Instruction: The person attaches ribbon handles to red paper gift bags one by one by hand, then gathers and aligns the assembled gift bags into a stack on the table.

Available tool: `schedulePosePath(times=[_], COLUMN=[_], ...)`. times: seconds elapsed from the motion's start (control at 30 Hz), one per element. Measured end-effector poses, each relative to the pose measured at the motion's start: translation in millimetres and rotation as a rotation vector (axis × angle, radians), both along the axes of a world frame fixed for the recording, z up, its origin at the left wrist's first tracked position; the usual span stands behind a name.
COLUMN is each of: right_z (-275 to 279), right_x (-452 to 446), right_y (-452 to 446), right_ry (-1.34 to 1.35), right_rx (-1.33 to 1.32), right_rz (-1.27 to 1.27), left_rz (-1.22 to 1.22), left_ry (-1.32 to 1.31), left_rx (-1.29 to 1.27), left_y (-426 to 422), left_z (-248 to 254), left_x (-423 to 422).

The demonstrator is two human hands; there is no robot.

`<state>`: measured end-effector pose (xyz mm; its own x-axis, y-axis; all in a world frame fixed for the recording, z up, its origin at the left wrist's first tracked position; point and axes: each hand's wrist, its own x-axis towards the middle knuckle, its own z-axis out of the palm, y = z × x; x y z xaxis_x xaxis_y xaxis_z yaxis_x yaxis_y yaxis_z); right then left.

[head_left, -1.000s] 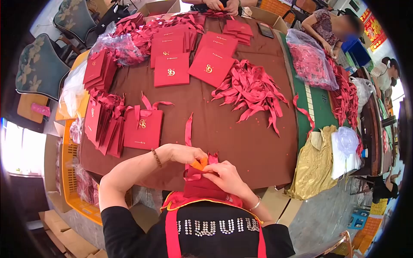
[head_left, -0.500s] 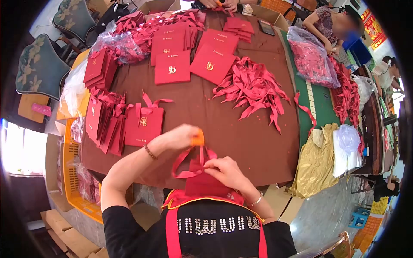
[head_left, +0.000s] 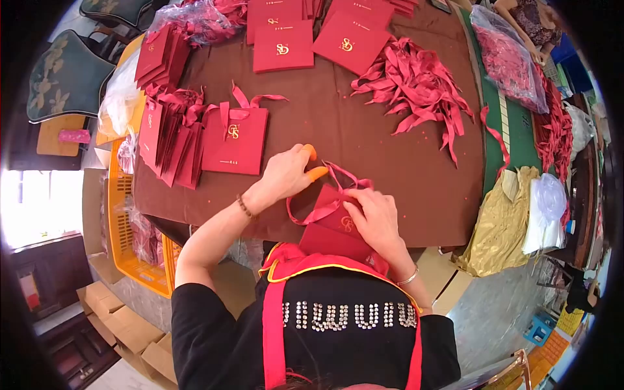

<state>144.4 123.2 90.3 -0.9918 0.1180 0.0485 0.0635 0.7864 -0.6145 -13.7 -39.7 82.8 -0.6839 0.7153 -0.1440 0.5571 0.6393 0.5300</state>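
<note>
A small red paper bag (head_left: 335,242) with a gold logo stands at the table's near edge, close to my chest. A red ribbon (head_left: 318,213) loops out from its upper part. My right hand (head_left: 377,218) is closed at the top of the bag, pinching the ribbon there. Just to the left, my left hand (head_left: 286,172) has orange covers on two fingertips, which are spread apart near the ribbon's upper end. I see nothing between those fingertips. The lower part of the bag is partly hidden by my right hand and the red apron (head_left: 305,261).
Left of my hands, a red bag with ribbon (head_left: 235,146) lies by a row of similar bags (head_left: 172,146). A ribbon pile (head_left: 422,84) is at right, more bags (head_left: 283,49) beyond. An orange crate (head_left: 123,227) stands left; a co-worker's arm (head_left: 520,32) shows far right.
The view has tipped down and shifted. My left fingers, earlier pinched together at the ribbon, have spread apart. My right hand stays at the bag's top, and the gold logo now shows.
</note>
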Motion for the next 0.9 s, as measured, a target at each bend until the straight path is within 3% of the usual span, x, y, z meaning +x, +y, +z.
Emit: schedulePosePath(times=[0.07,0.13,0.23,0.3,0.33,0.37,0.43,0.5,0.57,0.63,0.77,0.83,0.9], right_z=[3,-1,-2,-4,-3,-4,-6,-7,-5,-6,-7,-2,-14], right_x=[3,9,25,33,36,38,40,37,37,40,46,46,44], right_y=[3,9,21,23,21,20,14,8,8,11,26,32,35], right_ry=[0.072,0.169,0.097,0.075,0.062,0.049,0.032,0.044,0.042,0.020,-0.055,-0.202,-0.064], right_rx=[0.036,0.137,0.168,0.168,0.147,0.125,0.082,0.008,-0.017,-0.239,-0.359,-0.520,-0.424], right_rz=[-0.026,-0.087,-0.110,-0.112,-0.114,-0.119,-0.133,-0.158,-0.171,-0.162,-0.183,-0.191,-0.129], left_rz=[0.038,-0.001,-0.038,0.293,0.335,0.326,-0.075,-0.237,-0.225,-0.189,-0.160,-0.167,-0.121], left_ry=[0.238,0.274,0.305,-0.148,-0.255,-0.256,-0.056,-0.123,-0.038,-0.096,-0.132,-0.124,-0.132], left_rx=[0.050,0.049,0.082,0.200,0.272,0.270,0.235,0.147,0.215,0.181,0.149,0.201,0.160], left_y=[-8,-22,-28,-26,-25,-21,-7,7,12,15,13,13,16], left_z=[-1,-20,-24,-11,-3,7,30,30,7,8,-1,-9,-15], left_x=[13,18,18,17,16,17,30,46,55,53,53,54,55])
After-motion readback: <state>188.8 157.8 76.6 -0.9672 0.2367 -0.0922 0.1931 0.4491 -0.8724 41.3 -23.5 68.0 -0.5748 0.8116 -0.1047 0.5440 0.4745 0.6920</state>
